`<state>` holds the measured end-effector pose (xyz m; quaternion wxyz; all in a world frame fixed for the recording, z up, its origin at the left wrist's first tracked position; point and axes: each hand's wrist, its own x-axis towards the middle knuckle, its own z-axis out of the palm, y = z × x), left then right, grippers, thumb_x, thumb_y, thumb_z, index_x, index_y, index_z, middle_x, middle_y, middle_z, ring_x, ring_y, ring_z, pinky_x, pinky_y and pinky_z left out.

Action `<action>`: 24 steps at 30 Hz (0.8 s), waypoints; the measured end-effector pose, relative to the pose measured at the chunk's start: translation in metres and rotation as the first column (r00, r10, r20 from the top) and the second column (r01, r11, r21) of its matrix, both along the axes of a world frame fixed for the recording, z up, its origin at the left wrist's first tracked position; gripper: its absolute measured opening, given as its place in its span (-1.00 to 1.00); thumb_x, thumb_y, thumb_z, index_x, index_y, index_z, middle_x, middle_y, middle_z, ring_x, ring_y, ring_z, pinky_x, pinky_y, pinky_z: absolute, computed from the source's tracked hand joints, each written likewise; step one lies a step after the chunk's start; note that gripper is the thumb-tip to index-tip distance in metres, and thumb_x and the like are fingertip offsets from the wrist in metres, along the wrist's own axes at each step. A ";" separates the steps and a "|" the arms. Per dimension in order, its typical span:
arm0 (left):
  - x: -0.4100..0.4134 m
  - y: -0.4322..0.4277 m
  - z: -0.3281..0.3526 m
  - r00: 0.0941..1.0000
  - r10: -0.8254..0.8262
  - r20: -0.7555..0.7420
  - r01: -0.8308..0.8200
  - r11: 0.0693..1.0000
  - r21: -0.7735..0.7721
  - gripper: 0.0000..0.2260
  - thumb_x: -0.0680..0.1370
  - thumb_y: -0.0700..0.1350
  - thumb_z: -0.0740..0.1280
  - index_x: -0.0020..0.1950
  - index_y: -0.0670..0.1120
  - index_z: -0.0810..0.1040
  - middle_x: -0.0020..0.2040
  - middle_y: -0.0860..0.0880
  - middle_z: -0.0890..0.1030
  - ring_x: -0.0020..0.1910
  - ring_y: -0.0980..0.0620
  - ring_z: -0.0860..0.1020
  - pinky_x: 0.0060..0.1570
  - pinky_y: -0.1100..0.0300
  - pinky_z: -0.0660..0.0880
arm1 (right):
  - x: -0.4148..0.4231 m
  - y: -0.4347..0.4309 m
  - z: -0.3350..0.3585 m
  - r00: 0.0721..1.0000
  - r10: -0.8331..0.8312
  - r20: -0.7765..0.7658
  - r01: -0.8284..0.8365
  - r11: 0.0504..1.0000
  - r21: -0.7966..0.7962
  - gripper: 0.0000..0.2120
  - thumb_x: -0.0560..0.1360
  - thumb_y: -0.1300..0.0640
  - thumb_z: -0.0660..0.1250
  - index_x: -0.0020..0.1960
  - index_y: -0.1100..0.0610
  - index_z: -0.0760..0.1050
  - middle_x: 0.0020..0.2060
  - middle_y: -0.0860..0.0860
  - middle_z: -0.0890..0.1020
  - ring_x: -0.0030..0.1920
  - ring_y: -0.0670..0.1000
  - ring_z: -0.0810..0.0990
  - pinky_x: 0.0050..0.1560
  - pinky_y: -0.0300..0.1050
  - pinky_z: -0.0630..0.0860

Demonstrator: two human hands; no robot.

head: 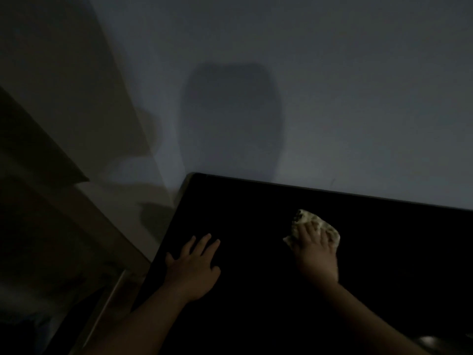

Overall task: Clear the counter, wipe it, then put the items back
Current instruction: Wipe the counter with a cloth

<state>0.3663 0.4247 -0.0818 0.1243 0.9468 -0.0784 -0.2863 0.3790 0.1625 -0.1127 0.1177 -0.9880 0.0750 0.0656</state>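
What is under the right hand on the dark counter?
A pale crumpled cloth lies under the right hand, on the black counter. The fingers cover its middle, so only its edges show.

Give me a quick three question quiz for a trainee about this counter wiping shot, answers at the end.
1. True or false: the left hand lies flat on the dark counter.
2. Which hand presses on the cloth? A) the left hand B) the right hand
3. Fill in: behind the counter stands a plain ____.
Key: 1 true; 2 B; 3 wall.
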 end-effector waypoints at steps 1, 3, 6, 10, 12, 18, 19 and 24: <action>0.001 -0.001 0.000 1.000 0.009 -0.002 -0.009 1.000 0.002 -0.48 0.63 0.05 0.04 0.54 0.20 -0.11 0.54 0.21 -0.22 0.54 0.06 -0.19 0.41 -0.26 -0.05 | -0.010 0.017 -0.003 0.998 0.056 -0.003 -0.056 0.998 0.005 -0.30 0.47 -0.24 -0.16 0.51 0.07 0.15 0.50 0.10 0.19 0.48 0.21 0.19 0.48 0.13 0.00; 0.002 -0.004 0.001 1.000 0.026 -0.006 -0.026 1.000 0.016 -0.48 0.63 0.06 0.05 0.54 0.21 -0.11 0.54 0.22 -0.21 0.54 0.05 -0.18 0.40 -0.27 -0.03 | -0.025 0.039 -0.019 0.945 0.322 0.047 -0.322 0.947 -0.022 -0.38 0.45 -0.20 -0.06 0.35 0.10 0.40 0.28 0.09 0.54 0.22 0.22 0.55 0.42 0.09 0.18; 0.005 -0.006 0.005 0.999 0.024 -0.026 -0.023 1.000 0.007 -0.48 0.63 0.07 0.04 0.54 0.20 -0.11 0.54 0.20 -0.21 0.54 0.04 -0.18 0.40 -0.29 -0.04 | -0.028 0.021 -0.007 0.855 0.518 0.011 -0.516 0.854 -0.064 -0.48 0.61 -0.17 -0.26 0.27 0.03 0.35 0.11 0.01 0.65 0.06 0.07 0.66 0.31 -0.07 0.33; 0.001 -0.009 0.011 0.998 0.007 -0.059 -0.005 1.000 0.022 -0.47 0.63 0.08 0.03 0.55 0.15 -0.14 0.54 0.17 -0.24 0.54 0.01 -0.21 0.41 -0.33 -0.09 | -0.017 -0.045 0.013 0.976 0.209 -0.053 -0.211 0.977 -0.033 -0.09 0.40 -0.46 -0.38 0.52 0.06 0.11 0.51 0.09 0.16 0.51 0.10 0.15 0.48 -0.02 0.08; -0.001 -0.010 0.011 0.998 0.007 -0.068 -0.007 1.000 0.008 -0.46 0.64 0.07 0.03 0.55 0.14 -0.17 0.54 0.16 -0.26 0.54 0.01 -0.23 0.40 -0.35 -0.12 | -0.024 -0.044 0.003 0.999 -0.016 -0.039 0.017 1.000 0.022 -0.36 0.56 -0.28 -0.16 0.54 0.01 0.03 0.54 0.03 0.05 0.54 0.09 0.00 0.51 -0.02 -0.06; 0.007 -0.016 0.017 0.990 0.048 -0.130 -0.047 0.999 0.013 -0.49 0.64 0.10 0.00 0.56 0.13 -0.11 0.55 0.13 -0.22 0.54 -0.02 -0.22 0.39 -0.38 -0.11 | -0.067 0.040 0.015 0.920 0.362 -0.153 -0.345 0.930 0.123 -0.40 0.51 -0.25 -0.02 0.35 0.08 0.42 0.33 0.02 0.48 0.33 0.14 0.45 0.36 -0.01 0.27; 0.007 -0.020 0.020 0.990 0.063 -0.127 -0.063 0.998 0.008 -0.50 0.64 0.12 -0.01 0.56 0.12 -0.06 0.56 0.13 -0.18 0.54 -0.03 -0.18 0.40 -0.36 -0.10 | -0.068 0.040 0.022 0.932 0.358 -0.061 -0.338 0.916 0.214 -0.40 0.54 -0.26 -0.01 0.44 0.06 0.31 0.44 -0.01 0.32 0.45 0.08 0.29 0.43 -0.09 0.17; -0.020 -0.063 0.034 0.972 -0.082 0.220 0.107 0.989 -0.106 -0.59 0.65 0.07 0.02 0.51 0.10 0.14 0.56 0.12 0.02 0.54 0.04 -0.01 0.46 -0.15 -0.05 | -0.077 -0.013 0.049 0.998 0.028 0.064 -0.052 0.916 0.399 -0.60 0.57 0.11 0.22 0.40 0.01 0.36 0.40 -0.09 0.37 0.41 -0.09 0.32 0.27 -0.40 0.18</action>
